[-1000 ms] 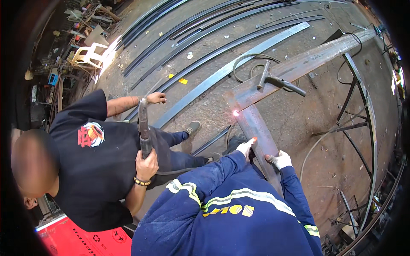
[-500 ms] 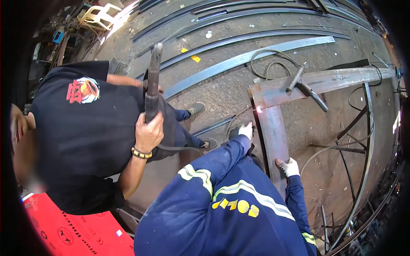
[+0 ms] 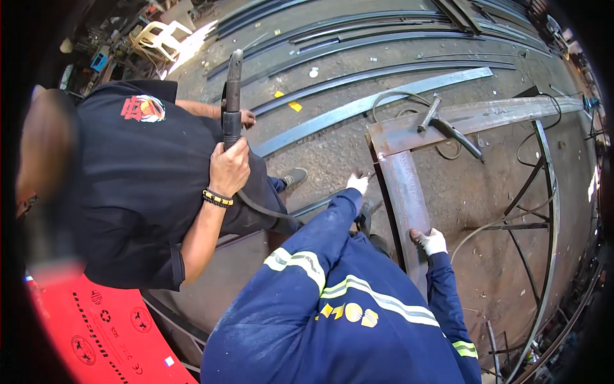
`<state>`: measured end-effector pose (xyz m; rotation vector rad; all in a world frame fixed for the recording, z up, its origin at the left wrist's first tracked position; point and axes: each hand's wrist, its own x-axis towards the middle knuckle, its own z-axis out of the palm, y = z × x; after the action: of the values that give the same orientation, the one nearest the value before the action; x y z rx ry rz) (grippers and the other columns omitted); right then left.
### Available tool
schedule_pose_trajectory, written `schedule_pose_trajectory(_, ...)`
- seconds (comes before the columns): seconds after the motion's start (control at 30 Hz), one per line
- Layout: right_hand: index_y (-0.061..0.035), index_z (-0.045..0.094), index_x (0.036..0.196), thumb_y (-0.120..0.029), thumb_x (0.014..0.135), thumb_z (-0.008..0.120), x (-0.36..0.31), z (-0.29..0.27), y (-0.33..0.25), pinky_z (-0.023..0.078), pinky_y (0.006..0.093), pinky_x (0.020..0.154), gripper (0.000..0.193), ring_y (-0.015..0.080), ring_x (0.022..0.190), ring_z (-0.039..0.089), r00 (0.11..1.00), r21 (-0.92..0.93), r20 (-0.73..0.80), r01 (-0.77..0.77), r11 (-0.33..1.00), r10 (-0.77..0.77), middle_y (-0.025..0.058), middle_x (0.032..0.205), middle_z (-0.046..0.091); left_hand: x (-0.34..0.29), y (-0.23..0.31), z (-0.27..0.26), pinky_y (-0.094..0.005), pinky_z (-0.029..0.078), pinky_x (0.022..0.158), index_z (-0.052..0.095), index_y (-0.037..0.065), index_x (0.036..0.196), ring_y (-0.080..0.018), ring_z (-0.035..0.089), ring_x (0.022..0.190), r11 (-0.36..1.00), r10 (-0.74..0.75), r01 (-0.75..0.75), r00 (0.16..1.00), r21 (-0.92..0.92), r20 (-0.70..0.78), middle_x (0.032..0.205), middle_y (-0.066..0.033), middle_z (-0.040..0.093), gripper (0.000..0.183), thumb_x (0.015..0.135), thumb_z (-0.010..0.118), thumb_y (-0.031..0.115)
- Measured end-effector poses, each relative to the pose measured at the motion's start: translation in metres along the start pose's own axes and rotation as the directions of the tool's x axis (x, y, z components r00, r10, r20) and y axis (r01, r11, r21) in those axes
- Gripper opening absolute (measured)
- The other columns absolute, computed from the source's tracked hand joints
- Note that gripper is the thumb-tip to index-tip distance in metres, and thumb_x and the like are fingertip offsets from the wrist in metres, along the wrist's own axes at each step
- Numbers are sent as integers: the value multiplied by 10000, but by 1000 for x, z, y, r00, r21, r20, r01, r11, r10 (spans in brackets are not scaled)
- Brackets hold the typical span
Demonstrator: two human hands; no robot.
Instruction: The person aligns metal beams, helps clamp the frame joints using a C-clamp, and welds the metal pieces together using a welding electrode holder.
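Observation:
My right hand (image 3: pixel 431 242), in a white glove with bare fingertips, grips the edge of a flat-faced steel bar (image 3: pixel 409 192). This bar meets a longer steel bar (image 3: pixel 511 115) at a corner. My left hand (image 3: pixel 359 182), also gloved, is just left of the corner, apart from the bar. Its fingers look bent together, but what they hold is too small to make out. A hammer (image 3: pixel 455 132) lies across the longer bar. At the left, a co-worker in a black T-shirt holds up a dark cylindrical tool handle with a cable (image 3: pixel 231 109).
Several long steel profiles (image 3: pixel 358 78) lie on the floor beyond, with a pale flat bar (image 3: pixel 384 105) nearer. A looped cable (image 3: pixel 384 99) runs behind the hammer. Thin metal framework (image 3: pixel 550 185) stands at the right. A red printed sheet (image 3: pixel 109 326) is at the lower left.
The bright glow at the bars' corner is gone. My left hand has drawn slightly left and up, away from the bar. My right hand keeps its grip. The view has shifted a little.

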<state>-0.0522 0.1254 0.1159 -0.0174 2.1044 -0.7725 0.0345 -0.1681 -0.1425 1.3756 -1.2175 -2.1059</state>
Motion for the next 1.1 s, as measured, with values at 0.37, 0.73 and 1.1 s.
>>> schedule_pose_trajectory(0.37,18,688,861,-474,712,871,-18,-18,5,526,346,665,545,190,706,677,993,-72,-119,6,997,-15,123,795,728,-60,72,68,-351,419,1060,263,142,1585,-383,489,1330,810,-132,-32,963,585,236,1459,-280,461,784,851,518,36)
schedule_pose_trajectory(0.73,18,711,963,-572,689,837,6,-16,32,534,377,774,663,262,831,716,999,-36,-44,-2,999,0,165,883,739,-89,96,57,-406,405,1115,411,20,1470,-437,472,1331,525,83,-65,996,848,25,1405,-305,500,728,782,610,150)
schedule_pose_trajectory(1.1,12,723,962,-589,687,821,-14,-31,14,535,387,803,668,302,882,721,996,-127,-87,-18,992,7,190,923,742,-116,179,-84,-290,518,784,589,-6,1320,-168,645,899,771,12,-66,996,633,89,1099,-126,701,418,906,605,53)
